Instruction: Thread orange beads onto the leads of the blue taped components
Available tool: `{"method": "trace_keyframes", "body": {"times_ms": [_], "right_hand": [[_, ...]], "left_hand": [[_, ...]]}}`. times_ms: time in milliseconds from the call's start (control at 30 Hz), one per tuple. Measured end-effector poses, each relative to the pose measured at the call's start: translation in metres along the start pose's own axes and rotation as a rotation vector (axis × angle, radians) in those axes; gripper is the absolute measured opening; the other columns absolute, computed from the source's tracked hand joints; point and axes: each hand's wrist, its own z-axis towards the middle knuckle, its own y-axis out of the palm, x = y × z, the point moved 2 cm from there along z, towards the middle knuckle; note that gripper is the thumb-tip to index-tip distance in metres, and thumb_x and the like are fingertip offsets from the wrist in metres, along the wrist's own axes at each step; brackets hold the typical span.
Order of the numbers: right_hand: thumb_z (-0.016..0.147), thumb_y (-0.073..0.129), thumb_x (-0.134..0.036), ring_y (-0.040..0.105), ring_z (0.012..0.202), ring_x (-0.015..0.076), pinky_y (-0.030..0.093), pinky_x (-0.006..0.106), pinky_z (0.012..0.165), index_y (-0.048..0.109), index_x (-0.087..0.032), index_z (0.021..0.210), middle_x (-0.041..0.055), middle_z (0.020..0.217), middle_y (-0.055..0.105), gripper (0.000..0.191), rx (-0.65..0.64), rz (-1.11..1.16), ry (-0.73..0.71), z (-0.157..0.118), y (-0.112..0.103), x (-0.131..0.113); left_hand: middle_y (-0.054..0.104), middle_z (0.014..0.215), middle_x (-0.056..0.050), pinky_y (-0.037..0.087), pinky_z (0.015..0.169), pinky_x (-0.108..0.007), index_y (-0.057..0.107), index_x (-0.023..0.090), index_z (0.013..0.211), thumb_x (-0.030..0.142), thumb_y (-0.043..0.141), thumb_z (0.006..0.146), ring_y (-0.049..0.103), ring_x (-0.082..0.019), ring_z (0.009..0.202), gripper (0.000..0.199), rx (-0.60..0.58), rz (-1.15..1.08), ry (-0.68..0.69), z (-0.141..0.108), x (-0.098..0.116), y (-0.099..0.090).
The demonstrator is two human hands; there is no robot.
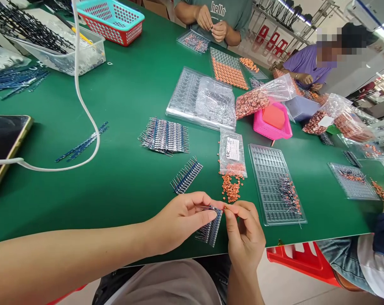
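Observation:
Between thumb and fingers, my left hand holds a strip of small components with thin wire leads, near the table's front edge. My right hand is pinched at the strip's upper right corner, on a tiny orange piece that is mostly hidden by the fingertips. Just beyond my hands lies a loose pile of small orange rings, spilling from a clear labelled bag. Another component strip rests up and left of the rings, with a larger stack of strips behind it.
Right of my hands is a clear ribbed tray with leaded parts. Farther back are a lidded clear tray, a pink basket and bagged rings. A white cable and a phone lie left. Other people sit around the table.

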Motion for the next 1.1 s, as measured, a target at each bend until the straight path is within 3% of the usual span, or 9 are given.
{"method": "trace_keyframes", "body": {"times_ms": [233,567,800,1100], "right_hand": [[0.093,0.064,-0.011,0.065,0.082,0.0171,0.055,0.031,0.067,0.072,-0.029,0.112,0.0032,0.093,0.065,0.027,0.066,-0.102,-0.079,-0.0068,0.0024,-0.0037],[0.090,0.067,-0.004,0.064,0.082,0.0147,0.054,0.028,0.066,0.070,-0.025,0.112,0.0019,0.094,0.065,0.030,0.098,-0.069,-0.101,-0.0090,0.0031,-0.0028],[0.090,0.067,-0.006,0.064,0.082,0.0149,0.053,0.028,0.066,0.070,-0.025,0.109,0.0019,0.094,0.065,0.027,0.090,-0.093,-0.105,-0.0087,0.0032,-0.0029],[0.090,0.064,-0.001,0.064,0.086,0.0152,0.054,0.029,0.070,0.067,-0.027,0.119,0.0024,0.097,0.065,0.039,0.042,-0.065,-0.170,-0.0071,0.0034,-0.0039]], "left_hand": [[0.078,0.118,-0.006,0.050,0.106,-0.037,0.067,0.018,0.086,0.033,0.077,0.083,0.067,-0.023,0.117,0.018,0.015,-0.011,-0.016,-0.0009,-0.0006,-0.0004],[0.076,0.116,-0.008,0.051,0.103,-0.038,0.071,0.017,0.097,0.029,0.071,0.088,0.067,-0.023,0.113,0.014,-0.008,0.058,0.013,-0.0007,-0.0035,-0.0020],[0.075,0.114,-0.007,0.051,0.101,-0.037,0.071,0.018,0.099,0.025,0.067,0.091,0.067,-0.021,0.112,0.011,-0.031,0.084,0.061,-0.0022,-0.0047,-0.0022],[0.076,0.112,-0.006,0.051,0.099,-0.034,0.070,0.018,0.100,0.023,0.065,0.091,0.067,-0.019,0.107,0.012,-0.036,0.106,0.075,-0.0013,-0.0043,-0.0022]]}}
